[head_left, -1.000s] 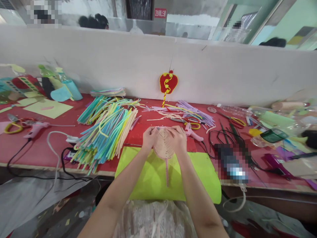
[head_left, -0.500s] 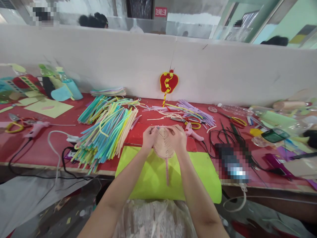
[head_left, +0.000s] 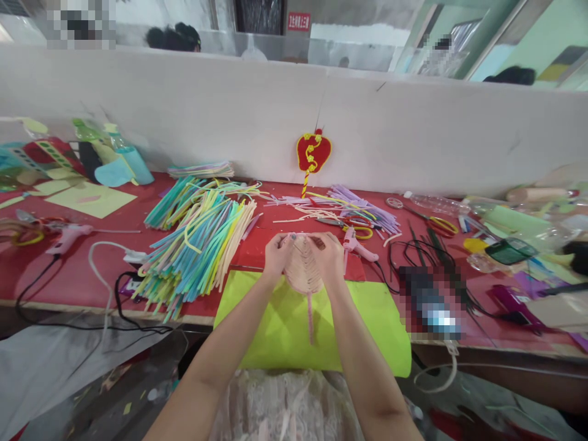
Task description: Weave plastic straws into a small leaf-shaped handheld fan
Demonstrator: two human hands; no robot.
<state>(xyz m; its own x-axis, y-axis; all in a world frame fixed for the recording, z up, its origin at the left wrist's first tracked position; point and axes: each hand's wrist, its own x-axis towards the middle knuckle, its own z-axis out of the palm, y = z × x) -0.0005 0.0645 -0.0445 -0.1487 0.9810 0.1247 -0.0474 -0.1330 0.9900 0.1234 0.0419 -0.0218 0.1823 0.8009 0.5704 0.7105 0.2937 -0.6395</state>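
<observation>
Between my hands is a pale pink pipe-cleaner fan (head_left: pixel 303 272), its ribbed round face toward me and its fuzzy pink handle pointing down over a yellow-green sheet (head_left: pixel 367 331). My left hand (head_left: pixel 276 254) pinches the fan's upper left edge. At the upper right edge, my right hand (head_left: pixel 329 252) has its fingers closed on the rim. A pink glue gun (head_left: pixel 361 246) lies just right of my right hand. Yellow-handled scissors (head_left: pixel 362 231) rest behind it.
A big bundle of pastel pipe cleaners (head_left: pixel 197 245) lies to the left, with purple ones (head_left: pixel 362 205) behind my hands. A red and yellow fan (head_left: pixel 313 153) stands against the white partition (head_left: pixel 184 104). Another glue gun (head_left: pixel 68 237) lies far left; black cables (head_left: pixel 413 251) tangle at right.
My right hand has shifted very slightly left along the fan's edge. The fan and my left hand stay practically where they were.
</observation>
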